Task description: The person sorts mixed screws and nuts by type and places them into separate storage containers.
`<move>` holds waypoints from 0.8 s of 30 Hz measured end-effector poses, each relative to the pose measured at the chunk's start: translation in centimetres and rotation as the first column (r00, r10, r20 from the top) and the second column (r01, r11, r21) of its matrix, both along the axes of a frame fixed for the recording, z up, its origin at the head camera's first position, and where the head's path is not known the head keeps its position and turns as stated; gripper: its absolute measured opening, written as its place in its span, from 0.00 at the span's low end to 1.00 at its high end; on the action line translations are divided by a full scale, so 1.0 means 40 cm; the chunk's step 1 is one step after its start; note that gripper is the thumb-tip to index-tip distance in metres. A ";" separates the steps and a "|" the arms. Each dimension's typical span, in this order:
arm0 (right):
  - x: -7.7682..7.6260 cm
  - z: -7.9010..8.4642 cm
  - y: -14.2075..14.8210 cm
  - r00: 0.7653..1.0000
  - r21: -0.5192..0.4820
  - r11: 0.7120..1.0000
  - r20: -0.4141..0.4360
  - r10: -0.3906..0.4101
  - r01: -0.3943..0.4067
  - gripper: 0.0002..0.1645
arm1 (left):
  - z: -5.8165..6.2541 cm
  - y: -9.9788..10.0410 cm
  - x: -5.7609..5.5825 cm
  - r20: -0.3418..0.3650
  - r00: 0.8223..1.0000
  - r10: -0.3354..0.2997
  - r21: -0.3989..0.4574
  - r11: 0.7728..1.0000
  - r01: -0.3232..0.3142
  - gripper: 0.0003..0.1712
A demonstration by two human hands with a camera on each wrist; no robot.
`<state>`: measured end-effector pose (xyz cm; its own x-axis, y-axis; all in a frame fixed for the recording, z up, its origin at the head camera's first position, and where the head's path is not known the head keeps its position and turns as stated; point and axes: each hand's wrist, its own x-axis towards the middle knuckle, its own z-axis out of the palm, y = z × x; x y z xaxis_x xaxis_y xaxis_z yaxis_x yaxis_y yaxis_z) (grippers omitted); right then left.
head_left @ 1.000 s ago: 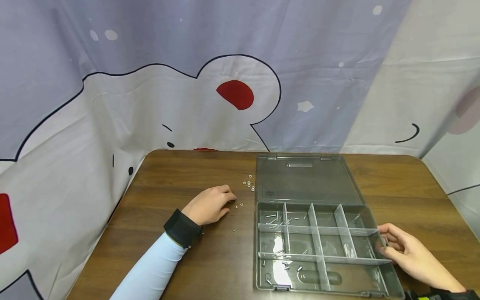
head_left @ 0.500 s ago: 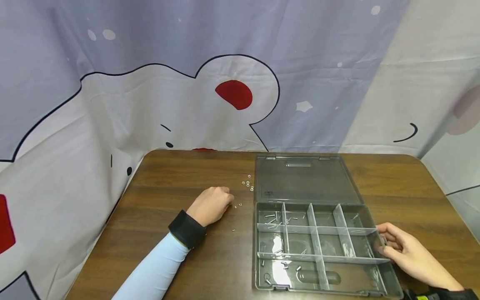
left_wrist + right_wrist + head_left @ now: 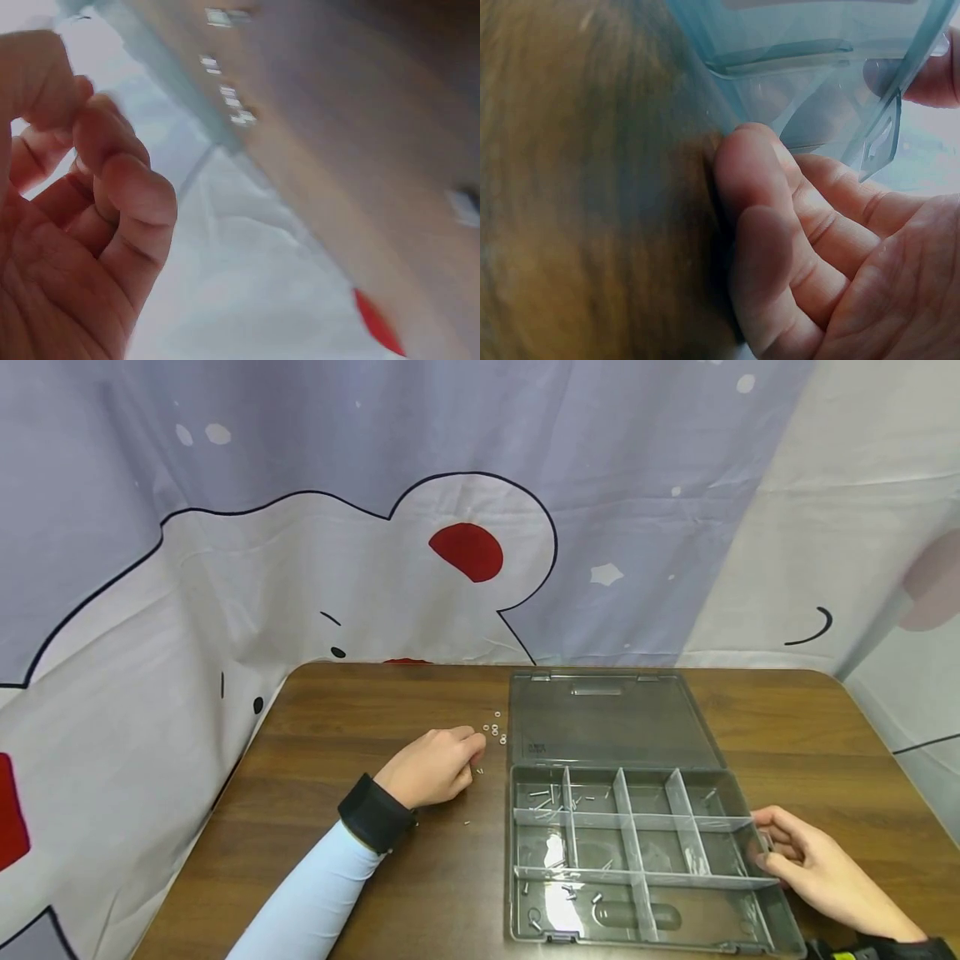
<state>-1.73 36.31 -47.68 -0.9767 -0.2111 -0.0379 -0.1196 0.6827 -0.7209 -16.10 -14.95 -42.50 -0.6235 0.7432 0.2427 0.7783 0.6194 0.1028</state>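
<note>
My left hand (image 3: 435,764) hovers over the table left of the box, thumb and curled fingertips pinched together. In the left wrist view its fingers (image 3: 139,187) meet at the tips; the tiny screw between them is hidden. Just beyond the fingertips lie small screws (image 3: 480,771), with several washers (image 3: 495,732) farther back. My right hand (image 3: 813,868) grips the right wall of a grey see-through compartment box (image 3: 637,868). In the right wrist view its fingers (image 3: 754,172) curl along the outside, beside the table, with the thumb at the opposite side.
The box lid (image 3: 600,718) lies folded back flat toward the curtain (image 3: 360,577) behind the table. Screws and small metal pieces (image 3: 551,797) are scattered in the left compartments. Another tiny screw (image 3: 467,822) lies on the wooden table (image 3: 435,877) nearer me.
The left hand closed its fingertips over the small pieces, then rose and moved slightly right and away. Its fingers now cover part of the screw group. The right hand and box have stayed put.
</note>
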 end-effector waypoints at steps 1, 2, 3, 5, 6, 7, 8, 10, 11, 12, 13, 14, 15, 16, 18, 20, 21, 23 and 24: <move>0.001 0.000 0.000 1.000 0.004 1.000 0.005 -0.002 0.002 0.22 | 0.010 0.011 0.002 -0.008 1.000 -0.020 0.003 1.000 0.020 0.10; 0.001 0.000 0.000 1.000 0.010 1.000 0.009 -0.005 0.005 0.22 | 0.020 0.022 0.004 -0.014 0.999 -0.040 0.007 0.999 0.041 0.10; 0.002 0.000 0.000 1.000 0.016 1.000 0.016 -0.008 0.007 0.22 | 0.030 0.035 0.006 -0.020 0.998 -0.061 0.011 0.998 0.061 0.10; 0.003 0.001 0.001 1.000 0.029 1.000 0.023 -0.011 0.011 0.22 | 0.048 0.061 0.009 -0.033 0.995 -0.097 0.010 0.995 0.097 0.10; 0.003 0.001 0.001 1.000 0.031 0.999 0.028 -0.011 0.010 0.22 | 0.056 0.076 0.010 -0.036 0.993 -0.113 0.010 0.993 0.114 0.10; 0.003 0.001 0.001 1.000 0.035 0.999 0.027 -0.008 0.007 0.22 | 0.063 0.091 0.011 -0.042 0.991 -0.127 0.005 0.992 0.127 0.10; 0.002 0.002 0.002 1.000 0.033 0.999 0.026 -0.007 0.006 0.22 | 0.069 0.106 0.012 -0.048 0.989 -0.142 0.003 0.990 0.143 0.10; 0.000 0.002 0.003 1.000 0.024 1.000 0.019 -0.005 0.004 0.22 | 0.079 0.138 0.014 -0.063 0.984 -0.166 -0.009 0.986 0.166 0.11; -0.001 0.002 0.004 1.000 0.019 1.000 0.015 -0.003 0.003 0.22 | 0.083 0.153 0.016 -0.070 0.982 -0.177 -0.015 0.984 0.177 0.11; -0.002 0.002 0.005 1.000 0.011 1.000 0.011 -0.001 0.001 0.22 | 0.086 0.168 0.018 -0.076 0.979 -0.189 -0.018 0.982 0.188 0.11; -0.002 0.001 0.006 1.000 0.003 1.000 0.002 0.007 -0.007 0.22 | 0.089 0.183 0.020 -0.084 0.976 -0.200 -0.023 0.980 0.198 0.11; -0.003 0.001 0.006 1.000 -0.004 1.000 -0.001 0.006 -0.006 0.22 | 0.092 0.198 0.022 -0.090 0.973 -0.212 -0.025 0.977 0.211 0.11; -0.003 0.001 0.006 1.000 -0.008 1.000 -0.002 0.008 -0.009 0.22 | 0.094 0.211 0.024 -0.095 0.970 -0.224 -0.028 0.975 0.222 0.11; -0.003 0.001 0.006 1.000 -0.011 1.000 -0.004 0.008 -0.008 0.21 | 0.097 0.224 0.026 -0.097 0.967 -0.236 -0.028 0.972 0.235 0.10; -0.003 0.002 0.005 1.000 -0.014 1.000 0.000 0.011 -0.011 0.21 | 0.102 0.250 0.030 -0.101 0.961 -0.258 -0.032 0.966 0.256 0.10; -0.002 0.003 0.004 1.000 -0.010 1.000 0.010 0.003 -0.003 0.21 | 0.106 0.274 0.034 -0.099 0.956 -0.275 -0.040 0.961 0.272 0.10; -0.002 0.003 0.003 1.000 -0.008 1.000 0.013 0.002 -0.002 0.22 | 0.109 0.284 0.036 -0.098 0.954 -0.282 -0.048 0.959 0.278 0.10; 0.000 0.003 0.003 1.000 -0.002 1.000 0.026 -0.001 0.001 0.22 | 0.113 0.304 0.041 -0.096 0.952 -0.291 -0.059 0.956 0.286 0.11; 0.000 0.004 0.003 0.999 0.001 1.000 0.033 -0.002 0.001 0.22 | 0.116 0.313 0.044 -0.095 0.950 -0.297 -0.063 0.954 0.292 0.11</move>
